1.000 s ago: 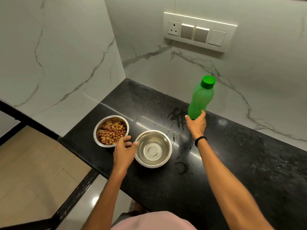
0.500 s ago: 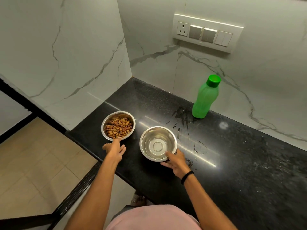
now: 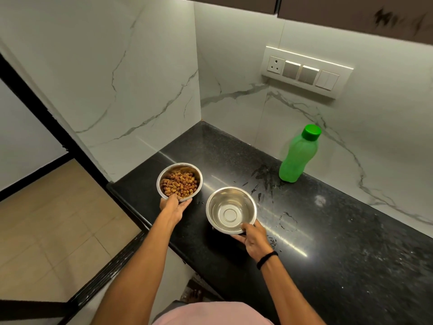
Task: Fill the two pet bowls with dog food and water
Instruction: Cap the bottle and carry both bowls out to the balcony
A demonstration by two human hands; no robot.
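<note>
Two bowls sat near the front left corner of the worktop (image 3: pixel 316 231): the bowl of dog food (image 3: pixel 179 181) to the left, the second bowl (image 3: pixel 230 210) just right of it and nearer the edge. The bottle (image 3: pixel 298 154) stood behind them to the right, against the back wall, below the switch panel (image 3: pixel 307 71).

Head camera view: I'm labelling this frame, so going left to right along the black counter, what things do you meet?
Left hand → bowl of dog food → shiny steel bowl → right hand → green bottle, capped and upright by the wall.
</note>
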